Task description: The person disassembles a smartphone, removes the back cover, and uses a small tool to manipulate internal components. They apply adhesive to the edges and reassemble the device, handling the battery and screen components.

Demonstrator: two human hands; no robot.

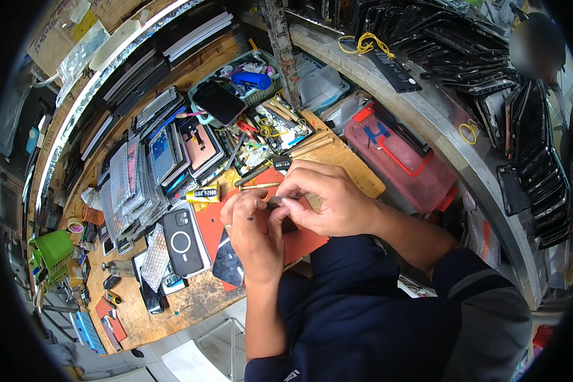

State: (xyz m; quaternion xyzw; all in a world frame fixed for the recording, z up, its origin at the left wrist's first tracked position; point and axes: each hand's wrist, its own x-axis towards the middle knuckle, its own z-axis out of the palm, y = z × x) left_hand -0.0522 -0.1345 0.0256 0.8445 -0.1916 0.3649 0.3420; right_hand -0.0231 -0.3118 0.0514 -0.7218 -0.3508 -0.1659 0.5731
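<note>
A thin grey strip (pixel 282 200) is pinched tight in the grip of both hands, above the red mat (pixel 299 245) on the counter (pixel 191 305). The strip lies sideways, left to right. The right hand (pixel 328 200) is closed on one end and the left hand (pixel 251 226) on the other, fingertips touching

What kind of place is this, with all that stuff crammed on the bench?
Most likely a phone repair workbench. Phones and phone cases crowd the wooden table, a basket of small tools stands behind, and stacks of dark screen panels line the shelf. Both hands, left hand and right hand, pinch a small part.
</note>
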